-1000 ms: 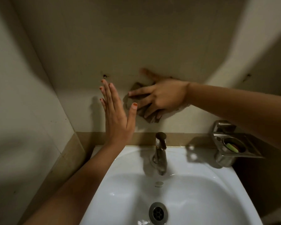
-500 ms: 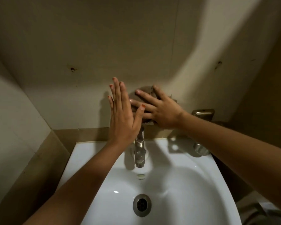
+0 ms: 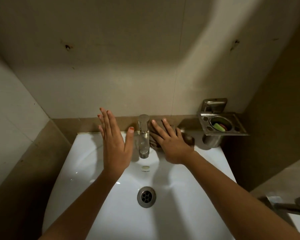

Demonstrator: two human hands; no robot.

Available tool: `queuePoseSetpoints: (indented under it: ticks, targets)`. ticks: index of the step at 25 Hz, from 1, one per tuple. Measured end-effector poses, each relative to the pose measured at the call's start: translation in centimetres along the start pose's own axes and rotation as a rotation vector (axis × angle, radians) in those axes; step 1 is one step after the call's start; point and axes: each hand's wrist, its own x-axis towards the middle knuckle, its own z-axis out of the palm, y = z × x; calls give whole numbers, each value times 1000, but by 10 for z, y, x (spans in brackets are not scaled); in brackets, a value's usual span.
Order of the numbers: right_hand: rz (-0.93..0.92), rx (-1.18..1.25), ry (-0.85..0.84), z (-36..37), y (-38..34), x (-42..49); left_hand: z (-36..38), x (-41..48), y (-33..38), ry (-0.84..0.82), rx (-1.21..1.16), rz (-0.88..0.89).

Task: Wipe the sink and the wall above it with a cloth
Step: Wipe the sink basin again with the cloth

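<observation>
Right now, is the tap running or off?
Off. No stream falls from the tap, and the sink below it shows no flowing water.

Dim, warm yellowish cast; wall (image 3: 145, 75) above the fingertips sits mostly in one big curved shadow; brighter patch up and right of the fingers of the right hand (image 3: 173, 144), so the light seems to come from behind-right; white sink (image 3: 87, 161) is the brightest area, with small specular spots below the fingers of the left hand (image 3: 114, 146); soft glare on the tap (image 3: 144, 135) between the two sets of fingers; wide-angle lens bends wall edges near the borders; metal fitting (image 3: 293, 207) far below-right of the right fingers is blurred; corners dark.
</observation>
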Motion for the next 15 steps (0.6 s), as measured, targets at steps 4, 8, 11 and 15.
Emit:
queuePoseSetpoints:
  ticks: [4,8,11,15]
  targets:
    - [198,360,3,8,-19,-17,9,-28,-28,-236,166,-10]
    - [191,172,91,21,-23,-17,22,-52,-30,-424,348,116]
    - [339,9,147,29,-3,-31,33,-58,-20,-453,441,112]
    - [579,-22,232,35,-3,-48,39,-59,-9,-389,530,121]
